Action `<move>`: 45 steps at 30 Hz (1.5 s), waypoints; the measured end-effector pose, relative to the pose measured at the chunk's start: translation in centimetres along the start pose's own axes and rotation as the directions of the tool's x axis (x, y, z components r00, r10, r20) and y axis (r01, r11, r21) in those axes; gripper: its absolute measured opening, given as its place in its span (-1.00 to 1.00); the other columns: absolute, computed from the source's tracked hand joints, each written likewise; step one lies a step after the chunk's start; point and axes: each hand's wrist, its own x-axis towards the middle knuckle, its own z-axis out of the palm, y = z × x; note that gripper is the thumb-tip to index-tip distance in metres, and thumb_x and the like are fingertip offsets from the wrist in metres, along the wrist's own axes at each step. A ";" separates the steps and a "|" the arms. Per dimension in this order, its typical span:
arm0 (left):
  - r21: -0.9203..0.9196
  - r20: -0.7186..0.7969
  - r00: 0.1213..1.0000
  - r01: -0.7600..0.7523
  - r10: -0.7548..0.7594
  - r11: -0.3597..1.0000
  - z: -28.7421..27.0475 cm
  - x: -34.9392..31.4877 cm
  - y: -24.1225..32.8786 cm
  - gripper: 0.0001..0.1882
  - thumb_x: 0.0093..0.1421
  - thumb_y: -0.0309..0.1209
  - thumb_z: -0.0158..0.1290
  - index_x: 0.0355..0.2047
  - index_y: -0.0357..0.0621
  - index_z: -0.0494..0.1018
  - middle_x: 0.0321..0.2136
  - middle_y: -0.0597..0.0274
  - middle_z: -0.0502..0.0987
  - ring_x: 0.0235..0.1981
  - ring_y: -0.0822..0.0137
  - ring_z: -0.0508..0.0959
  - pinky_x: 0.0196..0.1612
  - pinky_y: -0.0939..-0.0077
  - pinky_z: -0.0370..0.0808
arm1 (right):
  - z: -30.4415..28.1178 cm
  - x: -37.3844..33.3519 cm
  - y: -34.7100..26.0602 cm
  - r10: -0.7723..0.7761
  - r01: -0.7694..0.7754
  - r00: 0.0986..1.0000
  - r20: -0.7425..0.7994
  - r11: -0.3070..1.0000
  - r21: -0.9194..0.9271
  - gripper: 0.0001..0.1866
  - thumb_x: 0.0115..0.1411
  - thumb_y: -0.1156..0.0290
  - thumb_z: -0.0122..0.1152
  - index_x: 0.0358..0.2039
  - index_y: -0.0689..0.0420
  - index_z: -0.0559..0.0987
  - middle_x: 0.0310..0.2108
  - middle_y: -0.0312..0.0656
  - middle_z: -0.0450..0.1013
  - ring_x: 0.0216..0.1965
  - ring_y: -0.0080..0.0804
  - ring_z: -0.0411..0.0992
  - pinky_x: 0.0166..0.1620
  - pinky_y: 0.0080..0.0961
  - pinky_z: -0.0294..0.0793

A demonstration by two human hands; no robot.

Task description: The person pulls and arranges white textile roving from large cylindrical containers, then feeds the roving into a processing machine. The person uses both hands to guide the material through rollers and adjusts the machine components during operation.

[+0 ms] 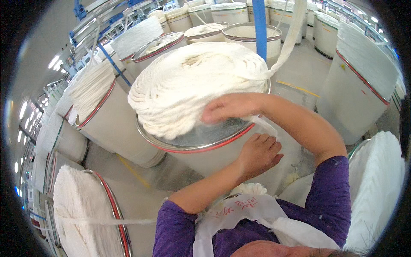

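1. My left grip [260, 155] is nearest me, fingers curled in front of the can; I can't tell whether it holds anything. If it pinches the thin white strand [269, 125] just above it, a sharp pull could thin or snap it.
2. The can's red-banded rim [201, 149] lies beyond; a strand dragged across that edge might snag and fray.
3. My right grip [224, 108] is blurred against the near side of the white fibre coil [171, 85]; whether it grasps fibre, I can't tell. Too hard a push could muddle the layers.
4. The coil sits atop the can, bulging past its left edge, so uneven pressure might slump it over.
5. Farther off, the thick sliver [289, 49] rises near the blue post [260, 30]; a tug could catch it there.
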 end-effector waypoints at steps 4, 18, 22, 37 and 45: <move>0.171 -0.116 0.968 0.238 -0.220 0.956 -2.9 -2.6 -2.7 -0.77 0.11 -0.22 0.16 -0.44 -0.09 0.45 -0.48 0.16 0.48 -0.41 0.13 0.50 -0.31 0.21 0.40 | -2.0 -8.5 1.7 0.041 -0.046 0.998 -0.056 0.995 -0.094 -0.63 0.29 0.07 0.13 -0.14 0.12 0.60 -0.26 -0.31 0.55 -0.20 -0.55 0.46 -0.06 -0.54 0.42; 0.297 -0.173 0.971 0.213 -0.167 0.931 -5.1 -6.5 -6.1 -0.75 0.05 -0.22 0.20 -0.57 -0.06 0.42 -0.61 0.16 0.41 -0.54 0.10 0.45 -0.44 0.19 0.39 | -0.9 -10.8 10.0 -0.486 -0.242 0.789 -0.376 0.317 -0.917 -0.66 -0.08 0.41 0.28 -0.23 0.12 0.46 -0.15 -0.10 0.42 -0.01 -0.04 0.36 0.03 -0.21 0.41; 0.273 -0.136 0.978 0.188 -0.155 0.943 -8.1 -9.8 -6.8 -0.72 0.08 -0.17 0.17 -0.58 -0.06 0.43 -0.62 0.15 0.42 -0.55 0.07 0.44 -0.45 0.17 0.36 | 3.0 -10.4 7.0 -0.416 -0.258 0.837 -0.355 0.271 -0.927 -0.60 -0.23 0.30 0.37 -0.31 0.04 0.50 -0.19 -0.23 0.44 -0.08 -0.16 0.36 0.00 -0.18 0.36; 0.280 -0.237 0.968 0.148 -0.081 0.949 -12.8 -17.6 -4.8 -0.57 0.19 0.05 0.01 -0.50 -0.09 0.39 -0.47 0.20 0.37 -0.38 0.13 0.39 -0.19 0.21 0.27 | 15.4 -14.1 -2.1 0.057 -0.201 0.973 -0.225 0.692 -0.694 -0.32 0.08 -0.13 0.27 0.08 0.08 0.53 0.04 -0.04 0.48 0.08 -0.10 0.43 0.18 -0.28 0.36; 0.065 -0.283 0.884 0.406 -0.373 0.912 -13.3 -14.9 0.2 -0.67 0.10 -0.08 0.13 -0.52 -0.08 0.41 -0.46 0.19 0.42 -0.32 0.10 0.41 -0.10 0.18 0.26 | 16.0 -16.5 -5.4 0.089 -0.367 0.897 -0.434 0.696 -0.617 -0.34 0.32 -0.08 -0.03 0.24 0.15 0.33 0.25 0.07 0.26 0.28 -0.02 0.20 0.36 -0.27 0.07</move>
